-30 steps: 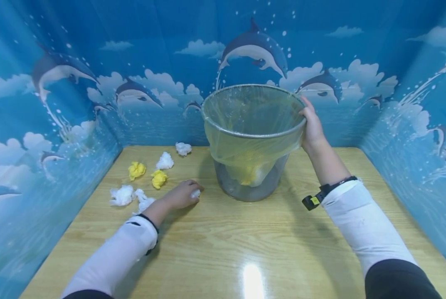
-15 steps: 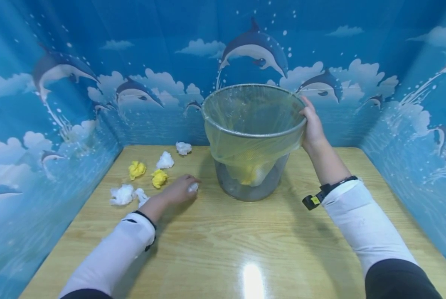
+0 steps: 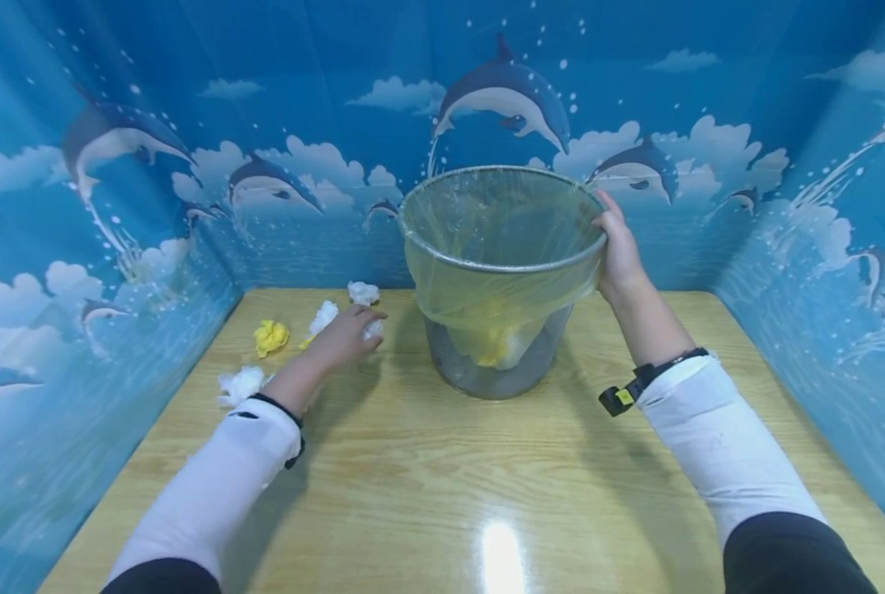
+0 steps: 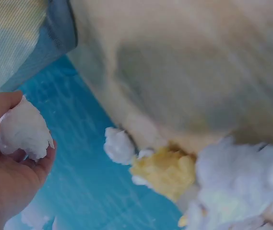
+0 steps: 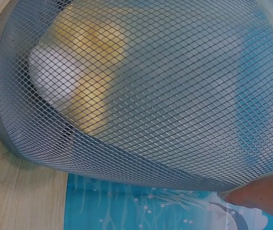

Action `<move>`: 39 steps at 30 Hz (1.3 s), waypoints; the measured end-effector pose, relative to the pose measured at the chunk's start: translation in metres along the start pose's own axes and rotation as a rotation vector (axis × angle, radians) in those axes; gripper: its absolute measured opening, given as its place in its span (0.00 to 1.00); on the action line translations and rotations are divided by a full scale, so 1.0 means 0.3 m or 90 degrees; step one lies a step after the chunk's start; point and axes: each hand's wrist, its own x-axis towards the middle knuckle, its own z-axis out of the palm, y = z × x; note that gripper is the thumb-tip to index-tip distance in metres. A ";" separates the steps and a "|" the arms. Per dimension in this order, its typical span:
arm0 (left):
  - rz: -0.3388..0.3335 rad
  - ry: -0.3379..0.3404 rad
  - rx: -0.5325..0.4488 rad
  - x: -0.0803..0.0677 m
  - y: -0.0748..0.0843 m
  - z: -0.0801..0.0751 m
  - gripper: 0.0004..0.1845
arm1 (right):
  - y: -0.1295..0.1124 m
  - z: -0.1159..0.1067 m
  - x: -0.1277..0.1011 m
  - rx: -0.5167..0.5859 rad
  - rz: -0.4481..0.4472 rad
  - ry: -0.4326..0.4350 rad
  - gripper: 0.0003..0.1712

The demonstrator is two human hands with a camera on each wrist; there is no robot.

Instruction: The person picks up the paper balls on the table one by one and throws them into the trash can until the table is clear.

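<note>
My left hand [image 3: 344, 337] holds a white crumpled paper ball [image 4: 25, 127], raised over the table to the left of the bin. In the left wrist view the thumb and fingers curl round that ball. A grey mesh wastebasket [image 3: 449, 375] stands upright, its rim covered by a yellowish see-through bin liner [image 3: 479, 299]. With my right hand [image 3: 622, 256] I grip the rim on its right side, thumb in front. Through the mesh in the right wrist view, a white crumpled ball [image 5: 54, 74] and yellow crumpled paper [image 5: 93, 96] lie low in the liner.
Several loose crumpled balls lie at the table's left, among them a yellow one [image 3: 271, 338], a white one [image 3: 240, 385] and a white one [image 3: 364, 293] near the back edge. A dolphin-print curtain [image 3: 323, 58] encloses the wooden table [image 3: 412, 487] at back and sides.
My left hand has moved back and slightly left with the white paper ball, now partly covering a yellow ball and a white one. The right hand and wastebasket have stayed put.
</note>
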 end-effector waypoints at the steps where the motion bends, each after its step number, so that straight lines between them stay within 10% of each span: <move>1: -0.004 0.004 0.004 0.005 0.000 -0.012 0.26 | 0.000 0.000 0.000 0.000 0.001 0.001 0.38; 18: -0.142 0.129 -0.068 0.071 0.080 -0.305 0.28 | -0.006 0.005 -0.001 0.019 -0.003 -0.013 0.38; 39: -0.067 0.294 -0.100 0.114 0.266 -0.479 0.27 | -0.002 0.002 -0.006 -0.003 -0.015 -0.006 0.39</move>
